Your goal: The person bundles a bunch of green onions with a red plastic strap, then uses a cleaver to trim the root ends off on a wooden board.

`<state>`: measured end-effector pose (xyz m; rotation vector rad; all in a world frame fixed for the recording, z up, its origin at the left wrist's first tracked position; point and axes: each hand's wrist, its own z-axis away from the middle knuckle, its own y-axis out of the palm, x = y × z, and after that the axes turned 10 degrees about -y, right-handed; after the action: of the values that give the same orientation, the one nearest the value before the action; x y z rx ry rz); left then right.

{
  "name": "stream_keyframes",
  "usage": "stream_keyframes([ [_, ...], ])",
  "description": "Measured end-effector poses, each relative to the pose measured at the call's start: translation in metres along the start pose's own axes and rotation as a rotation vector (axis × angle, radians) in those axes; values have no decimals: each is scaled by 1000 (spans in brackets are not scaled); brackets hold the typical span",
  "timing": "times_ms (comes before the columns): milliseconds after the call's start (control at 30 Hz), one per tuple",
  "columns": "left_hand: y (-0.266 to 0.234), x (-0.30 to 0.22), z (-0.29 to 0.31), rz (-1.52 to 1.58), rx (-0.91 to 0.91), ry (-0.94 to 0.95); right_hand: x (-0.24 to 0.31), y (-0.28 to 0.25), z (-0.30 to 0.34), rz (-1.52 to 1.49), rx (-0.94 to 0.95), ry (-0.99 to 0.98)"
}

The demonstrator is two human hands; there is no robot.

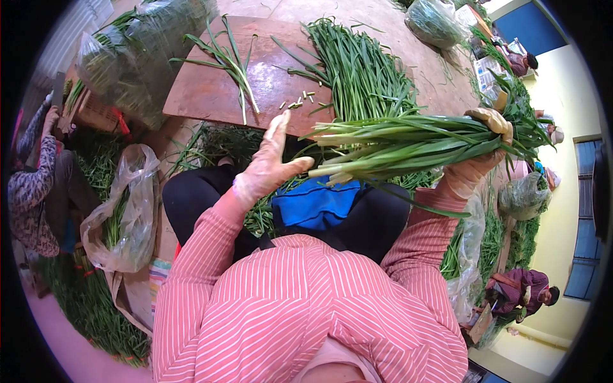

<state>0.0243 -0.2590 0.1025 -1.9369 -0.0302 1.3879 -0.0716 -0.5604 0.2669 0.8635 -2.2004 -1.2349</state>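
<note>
My right hand, in a thin glove, grips a thick bunch of garlic chives by its leafy part. The bunch lies sideways above my lap, its pale cut ends pointing left. My left hand, also gloved, is open beside those ends, thumb and fingers apart, with nothing in it. In front, a reddish-brown wooden board bears a large pile of green chives on its right side. A few loose stalks rest on its left, and several short cut stem pieces lie near its front edge.
At the left stand a big clear plastic sack of greens and an open plastic bag. Bundled greens cover the floor at lower left. Other people sit at the left and lower right. A blue cloth lies between my knees.
</note>
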Motion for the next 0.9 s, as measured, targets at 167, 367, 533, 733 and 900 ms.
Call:
stream_keyframes([
  [167,20,-15,-17,822,473,-44,-15,9,13,19,35,-23],
  [367,8,16,5,970,510,-528,0,15,11,-92,25,92],
  [533,-13,67,14,-551,346,-628,17,5,0,-17,29,11],
  [733,-33,-4,-4,258,177,-334,12,4,4,3,18,-2],
  [900,-15,-26,0,738,470,-384,-7,1,13,-36,99,2],
])
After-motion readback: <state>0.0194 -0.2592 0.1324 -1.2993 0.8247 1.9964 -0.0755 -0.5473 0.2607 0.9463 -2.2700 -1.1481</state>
